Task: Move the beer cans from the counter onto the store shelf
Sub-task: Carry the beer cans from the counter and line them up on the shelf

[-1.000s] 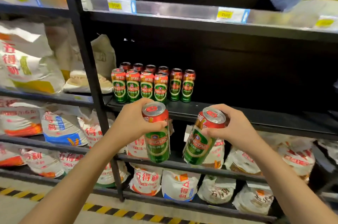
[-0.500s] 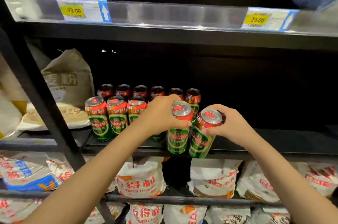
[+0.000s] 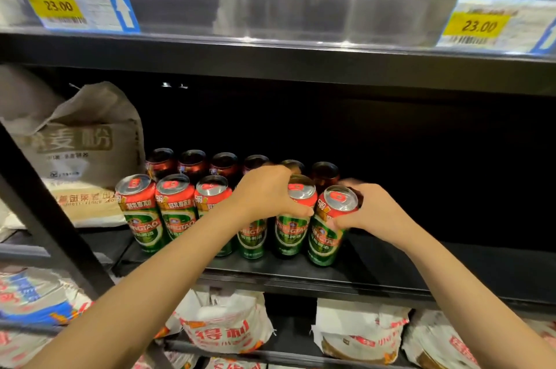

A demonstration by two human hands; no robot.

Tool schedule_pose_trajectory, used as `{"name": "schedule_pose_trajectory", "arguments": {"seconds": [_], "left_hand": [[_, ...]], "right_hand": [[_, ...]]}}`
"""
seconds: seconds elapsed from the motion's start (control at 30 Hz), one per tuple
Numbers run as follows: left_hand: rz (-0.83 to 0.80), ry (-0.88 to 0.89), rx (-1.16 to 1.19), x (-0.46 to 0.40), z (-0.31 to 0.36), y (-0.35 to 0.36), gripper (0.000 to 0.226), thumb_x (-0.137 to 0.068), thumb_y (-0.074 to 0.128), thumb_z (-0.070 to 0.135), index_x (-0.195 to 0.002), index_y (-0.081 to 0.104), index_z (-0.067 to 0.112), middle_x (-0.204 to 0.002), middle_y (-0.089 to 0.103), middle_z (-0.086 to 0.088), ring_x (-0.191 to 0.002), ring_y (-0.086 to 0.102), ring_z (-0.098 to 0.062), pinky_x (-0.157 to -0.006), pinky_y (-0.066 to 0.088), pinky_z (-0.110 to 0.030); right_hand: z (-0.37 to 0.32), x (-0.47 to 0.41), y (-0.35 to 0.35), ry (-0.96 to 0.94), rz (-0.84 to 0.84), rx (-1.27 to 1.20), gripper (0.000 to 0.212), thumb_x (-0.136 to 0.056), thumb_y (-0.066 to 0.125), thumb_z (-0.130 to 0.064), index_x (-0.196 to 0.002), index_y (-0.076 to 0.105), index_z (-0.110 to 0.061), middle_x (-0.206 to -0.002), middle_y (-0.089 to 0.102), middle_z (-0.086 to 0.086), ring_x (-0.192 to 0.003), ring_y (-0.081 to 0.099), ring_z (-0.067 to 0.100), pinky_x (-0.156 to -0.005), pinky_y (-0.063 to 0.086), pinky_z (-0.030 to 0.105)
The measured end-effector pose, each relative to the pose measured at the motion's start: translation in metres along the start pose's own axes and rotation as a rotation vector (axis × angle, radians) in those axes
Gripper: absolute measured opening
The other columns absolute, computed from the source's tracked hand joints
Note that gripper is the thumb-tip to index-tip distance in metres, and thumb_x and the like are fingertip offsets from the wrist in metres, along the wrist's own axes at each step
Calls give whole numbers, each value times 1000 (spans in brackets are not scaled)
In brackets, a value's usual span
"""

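Two rows of green-and-red beer cans stand on the dark middle shelf [image 3: 391, 275]. My left hand [image 3: 264, 191] grips one can [image 3: 293, 230] near its top, in the front row. Just to its right, my right hand [image 3: 370, 212] grips another can [image 3: 328, 233] from the right side; this can tilts slightly and sits at the right end of the front row. Three front-row cans [image 3: 174, 212] stand free to the left. The back-row cans [image 3: 192, 161] are in shadow.
A grey flour sack [image 3: 81, 140] leans at the shelf's left end behind a black upright post [image 3: 45, 218]. The shelf above carries price tags [image 3: 75, 6] reading 23.00. White bagged goods [image 3: 222, 329] fill the shelf below. Dark bare shelf stretches right of the cans.
Both hands moved forward and down with their cans, from in front of the shelf edge into the front row. The camera came closer to the shelf.
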State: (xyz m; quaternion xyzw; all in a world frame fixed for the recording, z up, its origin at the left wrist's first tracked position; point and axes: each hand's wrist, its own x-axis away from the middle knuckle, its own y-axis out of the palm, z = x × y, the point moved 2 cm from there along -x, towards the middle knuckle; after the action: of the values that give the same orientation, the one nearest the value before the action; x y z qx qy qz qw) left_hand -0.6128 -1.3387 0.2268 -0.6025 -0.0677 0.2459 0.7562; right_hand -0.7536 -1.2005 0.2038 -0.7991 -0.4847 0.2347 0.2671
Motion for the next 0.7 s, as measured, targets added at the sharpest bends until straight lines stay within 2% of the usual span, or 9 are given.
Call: {"name": "schedule_pose_trajectory", "arguments": {"seconds": [0.07, 0.13, 0.27, 0.33, 0.5, 0.57, 0.63, 0.7], "left_hand": [[-3, -23, -27, -4, -6, 3, 73, -62, 64, 67, -118, 55, 22, -100, 66, 4, -90, 60, -16, -75, 53, -36], [-13, -46, -50, -6, -10, 6, 74, -60, 60, 73, -114, 56, 22, -98, 66, 3, -87, 61, -15, -74, 54, -37], [-24, -55, -82, -7, -14, 10, 94, -46, 40, 85, -109, 59, 19, -93, 68, 0, -82, 63, -16, -70, 55, -38], [-24, -56, -96, -6, -17, 12, 95, -44, 37, 86, -103, 61, 16, -84, 68, -2, -76, 63, -17, -66, 54, -38], [-16, -49, -108, -2, -21, 21, 76, -54, 52, 81, -96, 61, 18, -78, 64, 3, -73, 61, -14, -63, 53, -35], [-13, -54, -95, -1, -20, 20, 68, -60, 60, 76, -97, 59, 19, -75, 60, 6, -70, 57, -11, -59, 48, -29], [-19, -60, -87, 1, -20, 18, 64, -64, 62, 73, -94, 57, 17, -66, 50, 9, -63, 49, -8, -53, 38, -23], [0, -43, -124, 1, -21, 17, 67, -63, 59, 76, -96, 57, 17, -68, 50, 9, -64, 49, -8, -54, 39, -23]], "right_hand": [[1, -5, 1, -4, -11, 7, 51, -61, 84, -13, -99, 55, -33, -92, 61, -16, -84, 60, 0, -69, 51, 10], [1, -8, 4, -6, -24, 18, 54, -62, 83, -12, -103, 54, -32, -90, 57, -21, -82, 57, -4, -61, 45, 4], [2, -11, 10, -20, -43, 45, 56, -63, 83, -14, -105, 51, -33, -90, 54, -24, -81, 55, -6, -62, 44, 3], [3, -12, 11, -14, -44, 46, 56, -65, 82, -14, -107, 50, -32, -90, 53, -22, -80, 54, -5, -64, 43, 5], [1, -12, 11, -11, -31, 51, 55, -65, 82, -16, -102, 47, -38, -88, 54, -24, -80, 56, -6, -68, 49, 9], [0, -12, 11, -23, -42, 107, 51, -66, 81, -20, -101, 49, -38, -86, 53, -25, -80, 56, -4, -67, 44, 7], [1, -11, 13, -11, -37, 147, 49, -68, 80, -24, -109, 55, -33, -92, 55, -21, -84, 55, 0, -70, 42, 8], [0, -10, 16, 7, 0, 187, 55, -68, 80, -28, -118, 56, -25, -103, 61, -10, -90, 55, 5, -76, 45, 16]]}}
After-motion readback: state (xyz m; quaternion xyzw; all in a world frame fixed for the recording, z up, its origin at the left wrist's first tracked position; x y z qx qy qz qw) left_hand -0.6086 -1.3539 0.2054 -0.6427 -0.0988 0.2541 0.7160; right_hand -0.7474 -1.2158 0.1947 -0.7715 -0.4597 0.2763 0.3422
